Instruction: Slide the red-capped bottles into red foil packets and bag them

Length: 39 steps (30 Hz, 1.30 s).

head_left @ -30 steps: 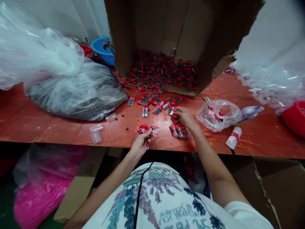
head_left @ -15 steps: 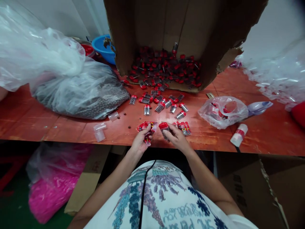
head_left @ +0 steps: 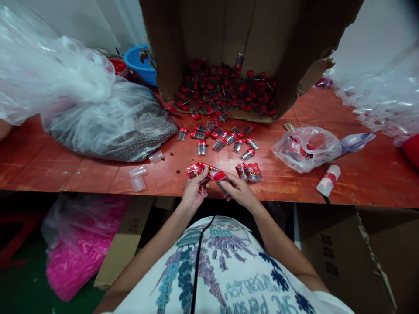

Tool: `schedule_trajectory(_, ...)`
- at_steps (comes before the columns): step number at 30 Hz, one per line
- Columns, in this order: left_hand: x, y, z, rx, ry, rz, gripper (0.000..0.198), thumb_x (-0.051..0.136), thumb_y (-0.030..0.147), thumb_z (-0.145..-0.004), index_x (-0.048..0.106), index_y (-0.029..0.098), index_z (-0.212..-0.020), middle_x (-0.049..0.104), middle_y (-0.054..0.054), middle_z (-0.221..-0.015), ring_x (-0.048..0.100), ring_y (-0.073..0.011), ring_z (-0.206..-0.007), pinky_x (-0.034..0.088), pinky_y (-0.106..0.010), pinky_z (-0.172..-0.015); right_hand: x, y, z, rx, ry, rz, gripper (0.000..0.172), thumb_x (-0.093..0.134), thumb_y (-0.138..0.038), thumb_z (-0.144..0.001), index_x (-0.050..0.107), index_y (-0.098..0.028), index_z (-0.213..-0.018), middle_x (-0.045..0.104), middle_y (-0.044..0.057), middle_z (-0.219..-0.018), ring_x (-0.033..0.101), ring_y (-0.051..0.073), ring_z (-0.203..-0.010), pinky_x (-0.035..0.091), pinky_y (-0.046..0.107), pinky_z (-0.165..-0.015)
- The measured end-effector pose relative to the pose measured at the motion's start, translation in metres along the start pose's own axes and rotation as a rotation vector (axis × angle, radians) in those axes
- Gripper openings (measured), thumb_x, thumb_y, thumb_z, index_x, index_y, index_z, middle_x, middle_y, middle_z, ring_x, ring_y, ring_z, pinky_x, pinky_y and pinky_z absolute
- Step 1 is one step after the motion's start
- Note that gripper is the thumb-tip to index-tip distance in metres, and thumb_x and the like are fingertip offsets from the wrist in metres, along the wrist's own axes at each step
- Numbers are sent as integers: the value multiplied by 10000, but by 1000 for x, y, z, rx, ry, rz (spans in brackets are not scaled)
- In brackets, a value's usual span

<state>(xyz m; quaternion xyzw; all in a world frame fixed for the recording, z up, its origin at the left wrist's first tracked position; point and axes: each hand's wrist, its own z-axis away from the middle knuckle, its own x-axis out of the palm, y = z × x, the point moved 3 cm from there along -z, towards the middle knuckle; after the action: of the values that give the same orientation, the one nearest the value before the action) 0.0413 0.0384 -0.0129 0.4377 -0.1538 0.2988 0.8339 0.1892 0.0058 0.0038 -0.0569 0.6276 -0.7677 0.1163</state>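
My left hand (head_left: 195,188) is closed around several red printed plastic sleeves (head_left: 195,169), which fan out past the fingertips. In my right hand (head_left: 240,190) is a small clear bottle with a red cap (head_left: 220,176), dark beads inside it. The bottle's capped end meets the edge of one sleeve; whether it is inside the sleeve I cannot tell. Right of my hands lie several bottles in red printed sleeves (head_left: 249,172), side by side. Beyond them, several unsleeved red-capped bottles (head_left: 201,148) are scattered over the red tabletop (head_left: 284,187).
A torn cardboard box (head_left: 170,56) holds many red-capped bottles at the back. To the left are a clear bag of dark beads (head_left: 131,126) and empty clear bottles (head_left: 138,178). An open plastic bag (head_left: 288,157), purple scoop (head_left: 356,141) and white roll (head_left: 329,180) sit right.
My right hand has brought the bottle left, up to the sleeves in my left hand. The sleeved bottles on the right are now less covered by it.
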Motion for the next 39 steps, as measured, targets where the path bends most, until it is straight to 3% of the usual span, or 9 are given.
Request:
schedule_trajectory(5,1,2,3,72,-19,-79,273,841,211,-529,668,117,-718,640,10,-621,560,-85,-487,368,-165,-326,3,8,-3,-5,128,-199,452,588,-393,-817,435,-252,-1218,573,-27,-790,535,87,-527,444,173,-391)
schedule_trajectory(11,0,8,7,178,-13,-116,257,832,218,-532,634,126,-668,604,27,-570,492,-57,-402,367,-167,-341,6,11,-1,-19,85,-132,338,617,-411,-792,521,-243,-1069,586,-24,-791,542,97,-565,414,167,-394)
schedule_trajectory(16,3,6,14,180,-91,-205,256,824,234,-543,646,131,-696,607,22,-566,486,-58,-389,368,-170,-361,3,10,0,-124,172,-14,329,630,-375,-790,615,-224,-1082,652,2,-852,607,141,-742,502,250,-658)
schedule_trajectory(21,3,2,19,227,-142,-283,239,825,207,-539,644,137,-679,606,27,-569,490,-57,-433,385,-165,-408,5,6,4,-243,229,111,326,612,-355,-817,639,-247,-1122,681,37,-1047,629,191,-935,479,321,-860)
schedule_trajectory(24,3,3,18,256,-143,-332,241,824,219,-546,648,132,-685,614,17,-580,482,-60,-439,382,-168,-403,6,9,6,-231,294,151,323,628,-365,-807,630,-240,-1105,694,39,-965,639,185,-863,494,300,-795)
schedule_trajectory(28,1,6,14,200,-162,-316,254,831,212,-531,651,131,-692,628,5,-596,494,-68,-443,378,-166,-385,6,19,5,-90,251,-64,352,641,-406,-783,591,-228,-1083,681,17,-897,627,158,-730,496,237,-561)
schedule_trajectory(32,1,9,14,178,-173,-263,295,841,185,-501,647,134,-716,612,20,-593,493,-66,-448,395,-164,-394,3,14,7,-138,151,-34,347,661,-330,-774,620,-239,-1106,672,24,-1009,628,166,-846,518,285,-724)
schedule_trajectory(36,3,8,19,218,-155,-314,381,849,183,-487,650,149,-810,626,25,-622,495,-66,-441,380,-163,-383,2,6,14,-248,276,144,287,602,-301,-825,643,-257,-1106,667,44,-1047,620,191,-930,489,330,-831)
schedule_trajectory(39,2,7,20,239,-109,-345,298,843,194,-500,617,143,-687,582,39,-546,444,-45,-387,333,-155,-351,6,10,15,-190,329,3,306,622,-328,-805,610,-245,-1099,676,44,-1031,632,195,-920,516,324,-779)
